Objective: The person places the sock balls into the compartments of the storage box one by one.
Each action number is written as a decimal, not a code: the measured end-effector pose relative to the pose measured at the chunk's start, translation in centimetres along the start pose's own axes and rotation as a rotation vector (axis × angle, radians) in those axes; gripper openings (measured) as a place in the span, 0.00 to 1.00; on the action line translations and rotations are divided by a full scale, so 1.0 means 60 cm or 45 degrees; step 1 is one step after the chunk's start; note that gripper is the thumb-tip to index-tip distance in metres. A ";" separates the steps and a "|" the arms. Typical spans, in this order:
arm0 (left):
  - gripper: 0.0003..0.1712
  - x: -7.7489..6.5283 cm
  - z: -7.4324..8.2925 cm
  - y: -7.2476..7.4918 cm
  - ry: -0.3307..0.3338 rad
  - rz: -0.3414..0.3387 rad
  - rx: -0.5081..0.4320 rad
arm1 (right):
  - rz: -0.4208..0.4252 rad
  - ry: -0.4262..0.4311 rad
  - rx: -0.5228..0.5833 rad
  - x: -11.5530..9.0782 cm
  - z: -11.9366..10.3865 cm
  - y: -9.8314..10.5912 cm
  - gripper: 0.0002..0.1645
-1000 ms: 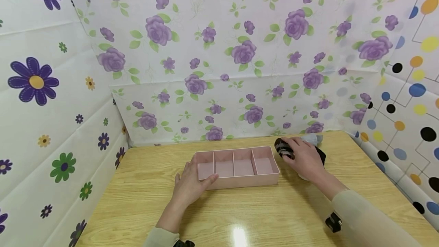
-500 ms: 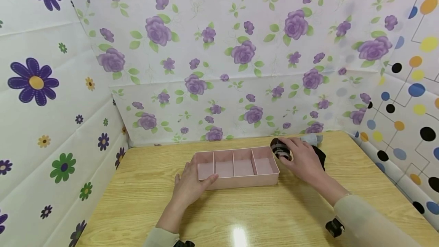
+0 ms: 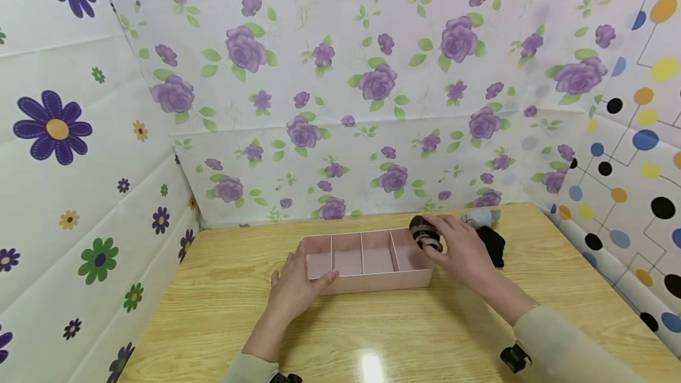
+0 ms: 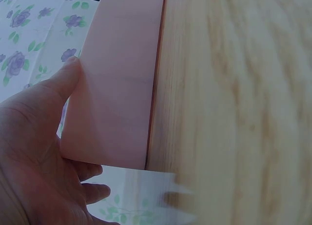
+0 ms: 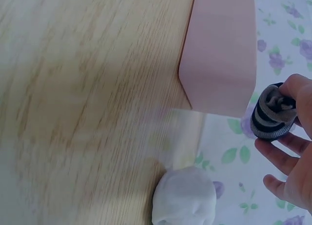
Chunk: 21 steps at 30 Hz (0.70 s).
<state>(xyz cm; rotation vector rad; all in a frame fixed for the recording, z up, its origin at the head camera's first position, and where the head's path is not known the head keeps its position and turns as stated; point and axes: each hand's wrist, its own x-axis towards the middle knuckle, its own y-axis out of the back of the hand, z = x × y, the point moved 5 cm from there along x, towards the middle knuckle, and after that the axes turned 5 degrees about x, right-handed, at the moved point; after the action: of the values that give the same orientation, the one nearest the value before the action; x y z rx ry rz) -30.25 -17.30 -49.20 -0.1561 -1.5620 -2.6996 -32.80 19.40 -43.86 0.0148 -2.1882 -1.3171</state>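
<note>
A pink box [image 3: 372, 282] with several compartments in a row stands on the table. My left hand [image 3: 298, 285] rests at its left end, thumb over the front rim and fingers straight along the end wall; the left wrist view shows the thumb [image 4: 68, 78] at the rim. My right hand [image 3: 461, 250] pinches a rolled-up black-and-grey striped sock [image 3: 425, 233] above the box's right end, overlapping the rightmost compartment in the head view. The right wrist view shows the striped sock [image 5: 273, 112] between thumb and fingers, beyond the box rim. The compartments in sight hold nothing.
Right of the box lie a black sock [image 3: 492, 247] and a light grey-blue rolled sock [image 3: 481, 217], partly behind my right hand. A white rolled bundle [image 5: 184, 196] shows in the right wrist view. Flower-patterned cloth [image 3: 340, 105] closes off the table's back.
My right hand has carried the striped sock left, from beside the box to over its right end, baring more of the black sock. The left hand and the box stay put.
</note>
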 end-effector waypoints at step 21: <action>0.69 -0.001 0.002 0.001 0.000 0.006 -0.014 | -0.027 0.044 0.045 -0.001 -0.046 -0.026 0.41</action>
<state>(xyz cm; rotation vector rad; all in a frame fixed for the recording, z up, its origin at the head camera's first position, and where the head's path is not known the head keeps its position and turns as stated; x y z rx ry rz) -30.18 -17.26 -49.09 -0.1597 -1.5452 -2.7046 -31.88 16.40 -44.18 0.0745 -2.1876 -1.2806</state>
